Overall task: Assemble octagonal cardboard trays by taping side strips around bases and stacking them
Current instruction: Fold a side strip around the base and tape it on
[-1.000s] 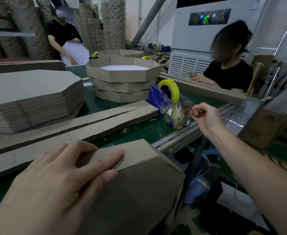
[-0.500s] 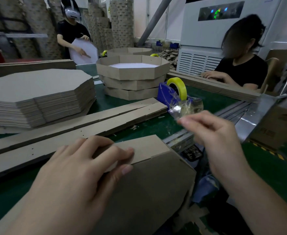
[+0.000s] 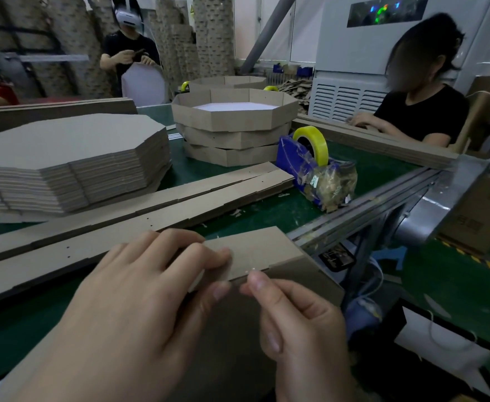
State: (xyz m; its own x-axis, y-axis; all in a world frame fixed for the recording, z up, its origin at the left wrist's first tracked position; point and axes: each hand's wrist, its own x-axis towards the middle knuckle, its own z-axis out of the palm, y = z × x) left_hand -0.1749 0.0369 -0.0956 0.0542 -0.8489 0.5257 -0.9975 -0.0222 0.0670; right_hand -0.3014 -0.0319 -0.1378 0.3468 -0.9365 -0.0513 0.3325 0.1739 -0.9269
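Note:
A brown octagonal base [image 3: 238,338] stands tilted at the table's near edge, with a cardboard side strip [image 3: 258,250] folded along its upper edge. My left hand [image 3: 139,300] grips that strip against the base, fingers over the top and thumb on the near face. My right hand [image 3: 293,320] pinches a piece of clear tape [image 3: 250,270] at the seam between strip and base; the tape barely shows. A blue tape dispenser [image 3: 291,161] with a yellow roll [image 3: 310,140] sits further back on the right.
Long flat side strips [image 3: 151,210] lie across the green table. A tall pile of octagonal bases [image 3: 64,152] is at the left, three stacked finished trays [image 3: 235,126] behind. A seated person [image 3: 423,111] works at the right, another stands [image 3: 130,50] at the back.
My right hand came back from the dispenser with a piece of clear tape and now holds it at the strip's edge beside my left thumb. My left hand stayed on the strip.

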